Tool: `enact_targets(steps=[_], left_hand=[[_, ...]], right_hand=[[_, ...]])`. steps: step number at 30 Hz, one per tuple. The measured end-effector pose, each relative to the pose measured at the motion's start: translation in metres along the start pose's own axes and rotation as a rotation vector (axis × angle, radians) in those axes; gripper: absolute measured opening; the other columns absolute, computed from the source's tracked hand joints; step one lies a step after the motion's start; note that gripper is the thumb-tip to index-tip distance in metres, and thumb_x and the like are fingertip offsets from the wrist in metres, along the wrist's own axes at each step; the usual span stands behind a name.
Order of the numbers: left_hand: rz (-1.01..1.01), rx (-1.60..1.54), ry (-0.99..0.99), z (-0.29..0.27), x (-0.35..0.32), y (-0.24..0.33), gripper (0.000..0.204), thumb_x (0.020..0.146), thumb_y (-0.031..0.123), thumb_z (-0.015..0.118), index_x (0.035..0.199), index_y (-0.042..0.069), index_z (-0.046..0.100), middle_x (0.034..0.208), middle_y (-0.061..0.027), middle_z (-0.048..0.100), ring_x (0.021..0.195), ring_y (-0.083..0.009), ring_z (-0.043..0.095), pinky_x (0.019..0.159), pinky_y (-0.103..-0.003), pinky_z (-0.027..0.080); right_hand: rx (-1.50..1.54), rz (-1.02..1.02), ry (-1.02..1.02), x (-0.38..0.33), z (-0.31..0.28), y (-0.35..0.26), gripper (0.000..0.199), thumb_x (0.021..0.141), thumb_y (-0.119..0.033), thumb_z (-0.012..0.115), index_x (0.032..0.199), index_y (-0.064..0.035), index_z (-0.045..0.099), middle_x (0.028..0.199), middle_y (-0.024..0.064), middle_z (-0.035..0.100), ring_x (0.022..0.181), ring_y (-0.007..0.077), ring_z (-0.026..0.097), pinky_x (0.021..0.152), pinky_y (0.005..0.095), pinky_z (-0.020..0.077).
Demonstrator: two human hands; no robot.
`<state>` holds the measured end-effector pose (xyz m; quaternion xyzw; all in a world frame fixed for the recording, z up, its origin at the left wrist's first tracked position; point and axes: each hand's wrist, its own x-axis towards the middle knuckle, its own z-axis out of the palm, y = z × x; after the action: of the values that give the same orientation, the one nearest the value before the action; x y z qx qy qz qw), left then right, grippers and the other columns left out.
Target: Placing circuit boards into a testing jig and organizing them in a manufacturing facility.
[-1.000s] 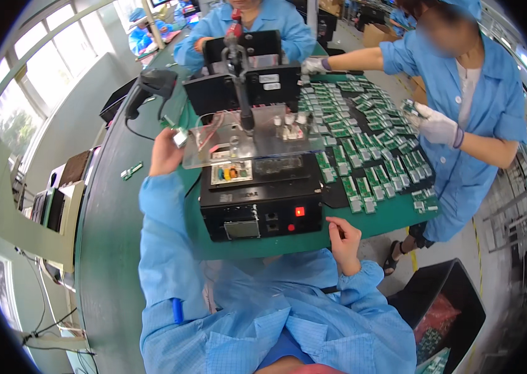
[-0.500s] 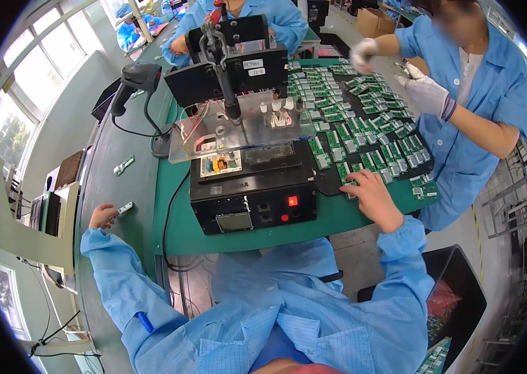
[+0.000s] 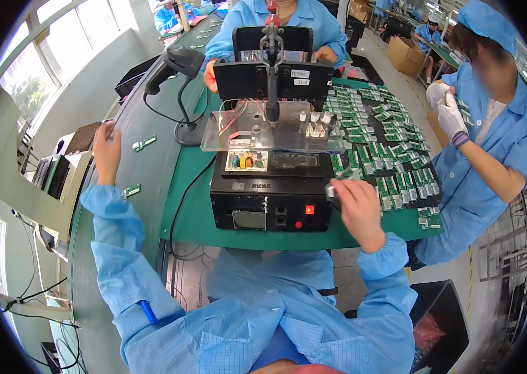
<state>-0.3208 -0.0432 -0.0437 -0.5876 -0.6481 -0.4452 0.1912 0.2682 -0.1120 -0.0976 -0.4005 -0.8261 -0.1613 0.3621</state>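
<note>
My right hand (image 3: 361, 209) pinches a small green circuit board (image 3: 349, 175) just off the right side of the black test fixture (image 3: 270, 202). My left hand (image 3: 107, 153) is raised over the left strip of bench, fingers apart, with nothing visible in it. A small circuit board (image 3: 131, 191) lies beside my left wrist, and another (image 3: 144, 143) rests farther off. On the fixture sits a board with coloured components (image 3: 246, 161), below a raised clear plate (image 3: 226, 134) and a toggle clamp (image 3: 272, 93).
Rows of green circuit boards (image 3: 394, 184) cover a black mat at the right. A barcode scanner (image 3: 179, 65) stands on the left. A gloved co-worker (image 3: 488, 118) handles boards at the right; another person (image 3: 276, 31) sits behind the fixture. A black bin (image 3: 441, 324) stands low at the right.
My left hand has let go of its board on the bench and moved farther away. My right hand has lifted a board from the mat toward the fixture. The view has shifted.
</note>
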Motion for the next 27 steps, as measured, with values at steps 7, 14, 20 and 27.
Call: enact_targets(steps=[7,14,20,27], left_hand=[[0.178,-0.723,-0.207,0.021,0.064,0.202,0.025,0.096,0.021,0.058,0.109,0.001,0.063,0.099,-0.0061,0.068,0.093,-0.0135,0.063,0.08,-0.027,0.048],[-0.071,-0.875,-0.636,0.045,0.085,0.317,0.053,0.098,0.044,0.049,0.127,0.001,0.057,0.109,-0.0127,0.068,0.105,-0.0173,0.062,0.097,-0.031,0.04],[-0.073,-0.968,-0.596,0.07,0.091,0.332,0.05,0.097,0.042,0.051,0.116,-0.003,0.059,0.1,-0.0116,0.069,0.093,-0.0157,0.065,0.079,-0.028,0.047],[0.004,-1.176,-0.694,0.085,0.095,0.341,0.042,0.099,0.034,0.05,0.122,0.0,0.056,0.098,-0.0094,0.07,0.088,-0.0136,0.064,0.077,-0.026,0.047]], right_hand=[[0.078,0.019,-0.017,0.04,0.063,-0.057,0.028,0.081,-0.001,0.061,0.109,-0.007,0.065,0.107,0.0052,0.061,0.102,0.0263,0.056,0.087,0.039,0.0443],[0.066,0.226,0.023,0.064,0.103,-0.056,0.023,0.084,-0.004,0.06,0.106,-0.0066,0.066,0.107,0.0085,0.062,0.102,0.0288,0.057,0.088,0.0396,0.044],[0.133,0.268,-0.009,0.072,0.118,-0.045,0.023,0.084,-0.002,0.057,0.105,-0.0056,0.066,0.108,0.0106,0.062,0.103,0.033,0.057,0.088,0.0426,0.0462],[0.146,0.231,-0.008,0.067,0.111,-0.044,0.025,0.082,-0.001,0.058,0.106,-0.004,0.066,0.109,0.012,0.061,0.103,0.0347,0.057,0.09,0.0432,0.0458]])
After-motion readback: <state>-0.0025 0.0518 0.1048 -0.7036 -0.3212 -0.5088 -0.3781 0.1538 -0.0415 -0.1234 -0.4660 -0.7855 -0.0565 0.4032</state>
